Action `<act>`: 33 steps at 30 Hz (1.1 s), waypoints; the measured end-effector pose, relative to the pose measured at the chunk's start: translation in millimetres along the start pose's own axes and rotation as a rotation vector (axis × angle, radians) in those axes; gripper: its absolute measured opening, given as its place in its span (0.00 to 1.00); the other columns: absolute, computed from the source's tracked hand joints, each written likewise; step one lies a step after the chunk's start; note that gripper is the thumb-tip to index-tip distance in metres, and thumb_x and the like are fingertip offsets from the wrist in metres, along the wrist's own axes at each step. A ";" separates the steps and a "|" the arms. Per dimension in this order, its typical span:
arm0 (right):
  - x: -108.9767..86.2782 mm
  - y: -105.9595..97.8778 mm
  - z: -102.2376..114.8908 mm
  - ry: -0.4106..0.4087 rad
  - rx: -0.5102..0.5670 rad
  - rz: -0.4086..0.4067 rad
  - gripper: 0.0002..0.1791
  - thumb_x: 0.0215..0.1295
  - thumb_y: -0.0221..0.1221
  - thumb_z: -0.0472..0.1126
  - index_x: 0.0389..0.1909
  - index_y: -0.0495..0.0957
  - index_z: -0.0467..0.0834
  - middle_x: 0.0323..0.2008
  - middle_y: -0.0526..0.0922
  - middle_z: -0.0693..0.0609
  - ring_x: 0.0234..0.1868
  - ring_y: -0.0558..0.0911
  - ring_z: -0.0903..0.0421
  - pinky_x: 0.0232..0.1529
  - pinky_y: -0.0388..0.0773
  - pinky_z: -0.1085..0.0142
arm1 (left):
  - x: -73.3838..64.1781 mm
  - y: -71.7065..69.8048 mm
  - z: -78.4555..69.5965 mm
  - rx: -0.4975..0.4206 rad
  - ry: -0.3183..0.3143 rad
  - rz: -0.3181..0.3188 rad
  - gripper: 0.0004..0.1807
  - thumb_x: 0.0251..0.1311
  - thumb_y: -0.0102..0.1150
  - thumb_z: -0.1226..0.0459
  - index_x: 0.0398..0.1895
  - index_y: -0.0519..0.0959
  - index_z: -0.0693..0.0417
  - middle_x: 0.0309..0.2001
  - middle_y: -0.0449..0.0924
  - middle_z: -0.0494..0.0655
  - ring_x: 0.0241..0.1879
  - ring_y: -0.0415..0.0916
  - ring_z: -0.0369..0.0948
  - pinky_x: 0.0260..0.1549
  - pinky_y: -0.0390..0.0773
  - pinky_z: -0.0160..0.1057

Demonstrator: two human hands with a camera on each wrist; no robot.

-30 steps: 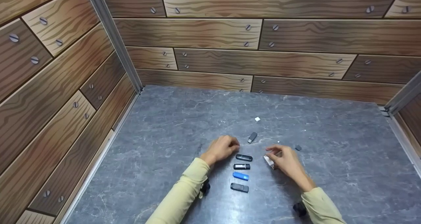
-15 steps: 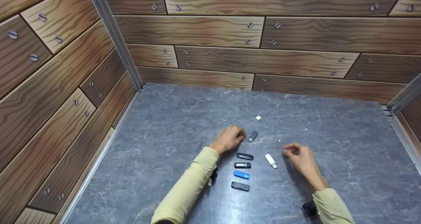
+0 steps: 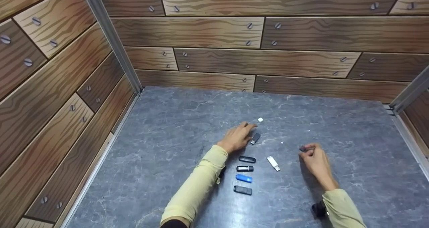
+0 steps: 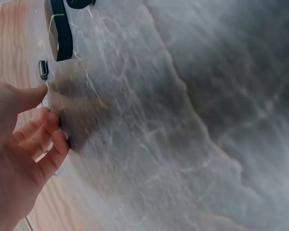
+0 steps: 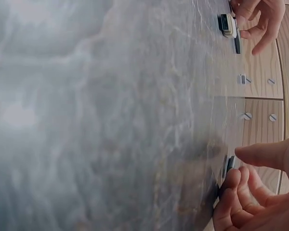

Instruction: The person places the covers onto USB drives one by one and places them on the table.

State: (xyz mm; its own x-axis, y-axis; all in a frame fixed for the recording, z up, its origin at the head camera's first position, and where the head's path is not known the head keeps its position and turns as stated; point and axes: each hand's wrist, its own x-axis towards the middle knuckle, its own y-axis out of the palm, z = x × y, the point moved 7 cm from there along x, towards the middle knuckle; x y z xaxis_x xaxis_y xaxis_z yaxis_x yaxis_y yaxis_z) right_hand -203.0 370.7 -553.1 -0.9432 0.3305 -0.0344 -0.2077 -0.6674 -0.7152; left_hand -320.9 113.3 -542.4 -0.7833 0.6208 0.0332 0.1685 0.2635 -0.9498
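My left hand [image 3: 236,137] reaches over the tabletop, index finger stretched out, thumb right beside a dark grey USB stick [image 3: 255,138] with its metal plug bare. Just past the fingertips lies a small white cap [image 3: 260,120]. Farther right, my right hand [image 3: 315,159] pinches a small dark cap [image 3: 302,148] between thumb and fingers, low over the table; the right wrist view shows this cap [image 5: 230,162] at the thumb tip. Between the hands lies a white USB stick [image 3: 273,163], plug bare and pointing toward me.
A column of USB sticks lies in front of me: a glossy black one [image 3: 247,159], a black-and-silver one [image 3: 245,168], a blue one [image 3: 244,178] and a dark grey one [image 3: 243,190]. Wood-patterned walls [image 3: 214,62] bound the grey marbled table [image 3: 174,121].
My right hand has left the white USB stick, moved right and taken the dark cap. My left hand has moved forward and right to the dark grey USB stick, its fingers spreading.
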 end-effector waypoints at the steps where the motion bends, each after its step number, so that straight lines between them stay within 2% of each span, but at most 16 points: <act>1: 0.9 0.6 -0.7 0.007 -0.001 0.008 0.21 0.71 0.63 0.39 0.57 0.73 0.31 0.33 0.86 0.43 0.27 0.75 0.60 0.33 0.70 0.65 | 0.0 1.1 -0.4 0.019 0.003 0.010 0.28 0.77 0.58 0.58 0.77 0.68 0.37 0.62 0.76 0.46 0.54 0.83 0.45 0.52 0.86 0.46; 5: 3.9 1.8 -2.4 0.031 -0.019 0.028 0.26 0.73 0.62 0.41 0.62 0.69 0.30 0.37 0.86 0.38 0.29 0.79 0.55 0.35 0.71 0.63 | -0.5 2.3 -3.7 0.072 0.024 0.045 0.30 0.77 0.57 0.59 0.79 0.66 0.33 0.61 0.74 0.46 0.48 0.83 0.43 0.46 0.87 0.43; 9: 5.3 2.7 -3.5 0.054 -0.029 0.038 0.26 0.74 0.61 0.42 0.63 0.68 0.29 0.40 0.85 0.35 0.35 0.82 0.47 0.36 0.72 0.62 | -1.3 1.1 -12.4 0.079 0.081 0.091 0.30 0.77 0.57 0.61 0.79 0.67 0.32 0.62 0.73 0.48 0.44 0.82 0.44 0.41 0.86 0.41; 13: 6.8 2.0 -3.8 0.057 -0.028 0.021 0.23 0.73 0.61 0.42 0.60 0.72 0.30 0.37 0.84 0.37 0.35 0.82 0.45 0.35 0.71 0.62 | -1.5 -0.2 -19.1 0.062 0.119 0.116 0.28 0.76 0.57 0.63 0.76 0.72 0.35 0.66 0.72 0.49 0.49 0.83 0.46 0.45 0.87 0.43; 17: 7.4 1.2 -3.2 0.040 -0.034 -0.003 0.20 0.72 0.62 0.41 0.55 0.76 0.31 0.33 0.83 0.40 0.31 0.79 0.50 0.34 0.70 0.62 | -1.2 -1.0 -15.6 0.020 0.099 0.081 0.22 0.75 0.60 0.62 0.69 0.79 0.42 0.65 0.74 0.49 0.55 0.83 0.46 0.52 0.86 0.44; 21: 6.3 0.8 -2.0 0.021 -0.044 -0.008 0.18 0.72 0.63 0.41 0.53 0.78 0.31 0.31 0.82 0.42 0.29 0.78 0.52 0.34 0.70 0.61 | -2.4 -1.9 -9.5 -0.029 0.096 0.037 0.15 0.73 0.63 0.61 0.60 0.82 0.49 0.58 0.76 0.50 0.53 0.82 0.45 0.53 0.85 0.42; 24: 6.0 0.0 -2.1 0.008 -0.049 -0.012 0.18 0.72 0.63 0.41 0.53 0.78 0.30 0.31 0.82 0.42 0.30 0.78 0.52 0.35 0.70 0.62 | -3.7 -3.3 -7.0 -0.059 0.107 0.016 0.13 0.72 0.63 0.63 0.57 0.83 0.53 0.55 0.78 0.51 0.53 0.82 0.46 0.55 0.84 0.41; 28: 6.0 0.4 -2.9 -0.018 -0.053 -0.017 0.17 0.72 0.63 0.39 0.51 0.78 0.29 0.30 0.83 0.41 0.29 0.78 0.53 0.34 0.70 0.62 | -6.4 -4.2 -4.8 -0.074 0.115 -0.030 0.10 0.72 0.62 0.65 0.53 0.83 0.56 0.52 0.80 0.51 0.53 0.83 0.47 0.57 0.83 0.42; 33: 4.4 1.7 -2.2 -0.050 -0.063 0.000 0.16 0.72 0.64 0.39 0.50 0.80 0.29 0.31 0.85 0.40 0.30 0.79 0.53 0.36 0.71 0.60 | -9.6 -1.9 -2.5 -0.054 0.107 -0.065 0.08 0.73 0.62 0.63 0.50 0.82 0.56 0.49 0.80 0.51 0.49 0.83 0.46 0.53 0.84 0.42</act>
State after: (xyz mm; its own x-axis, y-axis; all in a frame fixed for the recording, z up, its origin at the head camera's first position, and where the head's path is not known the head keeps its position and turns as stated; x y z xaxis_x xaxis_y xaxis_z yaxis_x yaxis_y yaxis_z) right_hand -207.0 372.5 -556.0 -0.9552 0.2961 -0.0006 -0.1929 -0.6237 -0.7575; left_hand -312.1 108.6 -540.1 -0.7256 0.6756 0.1304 0.1533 0.3435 -0.9265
